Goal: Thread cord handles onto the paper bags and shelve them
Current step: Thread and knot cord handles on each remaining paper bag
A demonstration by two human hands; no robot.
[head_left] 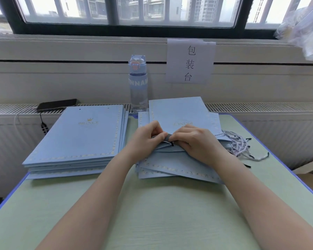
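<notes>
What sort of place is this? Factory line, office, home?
Likely a small hand-packing station at a desk by a window: a paper sign reading 包装台 (packing table), stacks of flat paper bags, loose cord handles.

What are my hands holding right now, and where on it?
Left hand and right hand both pinch the top paper bag at its open upper rim.

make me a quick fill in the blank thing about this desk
1. The left hand and right hand pinch a bag atop the ____ pile.
2. The phone lies behind the ____ pile.
3. The bottle stands ____.
4. The loose cords lie to the ____ of the hands.

Missing words: right, left, upright, right.
</notes>
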